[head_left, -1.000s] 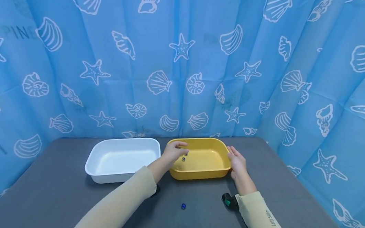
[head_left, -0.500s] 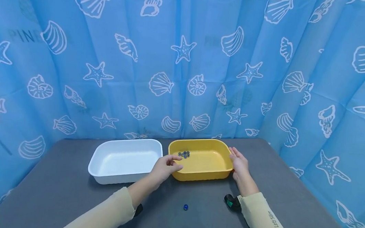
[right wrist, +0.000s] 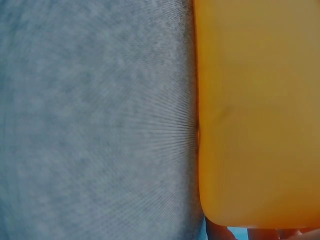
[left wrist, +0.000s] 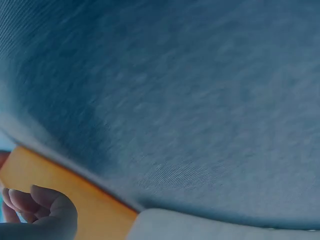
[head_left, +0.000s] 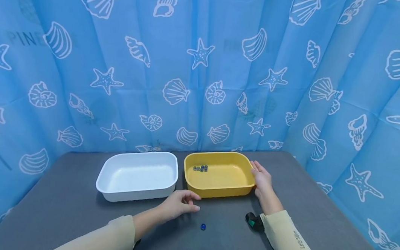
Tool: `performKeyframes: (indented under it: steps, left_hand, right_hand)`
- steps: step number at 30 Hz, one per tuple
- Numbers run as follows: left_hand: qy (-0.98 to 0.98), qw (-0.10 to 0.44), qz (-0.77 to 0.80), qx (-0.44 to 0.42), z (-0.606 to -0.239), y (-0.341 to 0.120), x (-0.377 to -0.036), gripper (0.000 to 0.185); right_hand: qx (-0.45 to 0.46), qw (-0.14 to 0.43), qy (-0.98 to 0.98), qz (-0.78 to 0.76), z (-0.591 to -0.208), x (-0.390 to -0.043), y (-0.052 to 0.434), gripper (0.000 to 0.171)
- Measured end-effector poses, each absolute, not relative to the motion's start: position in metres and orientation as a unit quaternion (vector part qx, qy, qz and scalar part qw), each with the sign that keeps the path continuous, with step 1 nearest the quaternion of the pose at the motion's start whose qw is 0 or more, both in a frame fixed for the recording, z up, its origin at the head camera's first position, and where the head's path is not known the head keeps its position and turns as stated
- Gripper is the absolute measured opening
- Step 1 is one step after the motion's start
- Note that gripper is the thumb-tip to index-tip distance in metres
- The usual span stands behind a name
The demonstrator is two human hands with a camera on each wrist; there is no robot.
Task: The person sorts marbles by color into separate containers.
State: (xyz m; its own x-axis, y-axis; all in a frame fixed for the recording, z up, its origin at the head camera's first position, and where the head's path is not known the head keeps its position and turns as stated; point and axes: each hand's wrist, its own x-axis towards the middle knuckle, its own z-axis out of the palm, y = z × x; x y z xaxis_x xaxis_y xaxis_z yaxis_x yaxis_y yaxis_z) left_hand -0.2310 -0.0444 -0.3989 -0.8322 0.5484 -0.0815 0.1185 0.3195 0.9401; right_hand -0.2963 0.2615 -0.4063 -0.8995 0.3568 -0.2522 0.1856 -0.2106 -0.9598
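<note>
In the head view, my left hand point(head_left: 178, 206) hovers over the table in front of the two basins, its fingers loosely bent and thumb apart, with nothing held. A dark blue glass marble point(head_left: 203, 226) lies on the table just beyond its fingertips, toward me. My right hand point(head_left: 262, 180) holds the right end of the yellow basin point(head_left: 218, 192), its thumb at the rim and its fingers along the outside. Several small dark marbles point(head_left: 202, 168) sit together at the left back inside that basin. The left wrist view shows the left hand point(left wrist: 47, 212) before the basin's yellow wall.
A white basin point(head_left: 135, 196) stands left of the yellow one, a narrow gap between them. Both rest on the grey cloth-covered table point(head_left: 228, 232). A blue curtain point(head_left: 223, 77) with shell prints hangs behind and along the right side.
My left hand has come out of the yellow basin and moved toward me, down beside the loose marble. The marbles inside have shifted into a tight group. My right hand stays at the basin.
</note>
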Motion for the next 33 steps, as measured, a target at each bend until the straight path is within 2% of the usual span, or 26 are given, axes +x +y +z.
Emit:
performKeyframes:
  steps: [6, 16, 33]
  left_hand:
    - [0.793, 0.239, 0.507, 0.238, -0.408, -0.046, -0.228, 0.028]
    - [0.828, 0.232, 0.415, 0.296, -0.421, -0.036, -0.224, 0.023]
    - [0.846, 0.240, 0.393, 0.270, -0.419, -0.028, -0.221, 0.017]
  right_hand:
    - [-0.216, 0.057, -0.625, 0.748, -0.406, -0.297, 0.261, 0.052]
    - [-0.220, 0.060, -0.622, 0.749, -0.404, -0.298, 0.261, 0.052]
    - [-0.228, 0.058, -0.621, 0.747, -0.405, -0.297, 0.260, 0.051]
